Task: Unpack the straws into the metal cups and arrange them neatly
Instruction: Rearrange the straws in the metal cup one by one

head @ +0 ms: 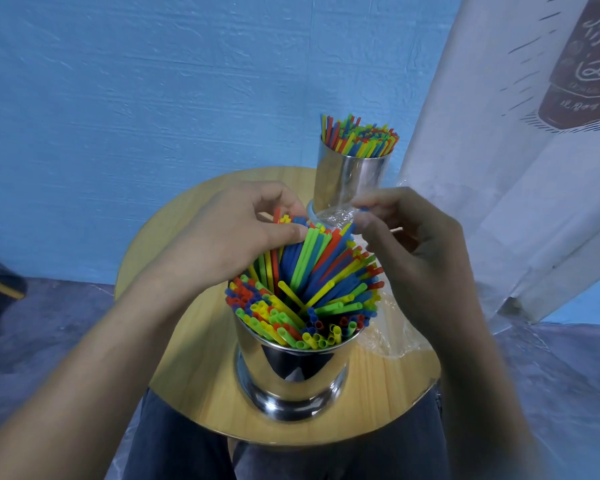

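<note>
A shiny metal cup (pixel 293 372) stands at the near middle of the round wooden table (pixel 194 348), packed with coloured straws (pixel 305 299) that lean and cross. My left hand (pixel 236 233) grips a bunch of those straws at their far tips, thumb on top. My right hand (pixel 406 233) pinches a single blue straw (pixel 362 210) just above the bundle. A second metal cup (pixel 350 181) at the table's far side holds upright straws (pixel 361 136).
Crumpled clear plastic wrapping (pixel 392 337) lies on the table right of the near cup, and more of it (pixel 336 216) sits between the cups. A white printed sheet (pixel 520 150) hangs at the right. My legs (pixel 291 455) are under the table's near edge.
</note>
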Demonstrator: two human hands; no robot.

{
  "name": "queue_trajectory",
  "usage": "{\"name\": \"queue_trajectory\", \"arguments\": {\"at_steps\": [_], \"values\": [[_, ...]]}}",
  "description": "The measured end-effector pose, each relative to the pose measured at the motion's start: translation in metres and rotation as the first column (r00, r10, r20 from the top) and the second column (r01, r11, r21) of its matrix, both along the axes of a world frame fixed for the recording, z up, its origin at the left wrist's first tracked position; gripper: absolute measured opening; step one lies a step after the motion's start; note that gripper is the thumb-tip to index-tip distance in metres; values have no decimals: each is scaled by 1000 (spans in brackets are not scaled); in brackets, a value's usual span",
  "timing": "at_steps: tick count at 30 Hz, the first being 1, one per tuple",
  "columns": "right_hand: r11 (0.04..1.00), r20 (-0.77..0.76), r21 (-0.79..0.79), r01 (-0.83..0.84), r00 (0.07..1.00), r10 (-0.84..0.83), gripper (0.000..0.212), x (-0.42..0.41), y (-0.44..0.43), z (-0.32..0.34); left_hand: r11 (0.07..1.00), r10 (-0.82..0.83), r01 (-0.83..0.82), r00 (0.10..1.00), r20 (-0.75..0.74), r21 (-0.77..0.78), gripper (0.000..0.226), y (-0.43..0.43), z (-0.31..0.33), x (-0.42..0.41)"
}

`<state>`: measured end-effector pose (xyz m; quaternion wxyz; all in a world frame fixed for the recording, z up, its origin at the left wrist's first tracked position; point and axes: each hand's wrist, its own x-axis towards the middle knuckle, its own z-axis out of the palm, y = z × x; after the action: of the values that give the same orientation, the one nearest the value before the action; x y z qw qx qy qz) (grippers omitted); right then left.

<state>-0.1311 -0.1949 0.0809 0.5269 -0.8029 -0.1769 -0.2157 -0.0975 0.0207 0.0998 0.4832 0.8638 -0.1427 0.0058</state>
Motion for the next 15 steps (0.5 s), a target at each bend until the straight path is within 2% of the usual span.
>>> {"name": "queue_trajectory", "arguments": {"at_steps": [9, 15], "values": [[993, -63, -73, -92, 994, 88, 18, -1, 0, -2, 999, -37, 40, 996, 81, -31, 13, -1, 4, -3], [992, -69, -78, -96, 993, 91, 17, 0, 1, -1, 998, -42, 47, 994, 100, -49, 17, 1, 5, -3]]}}
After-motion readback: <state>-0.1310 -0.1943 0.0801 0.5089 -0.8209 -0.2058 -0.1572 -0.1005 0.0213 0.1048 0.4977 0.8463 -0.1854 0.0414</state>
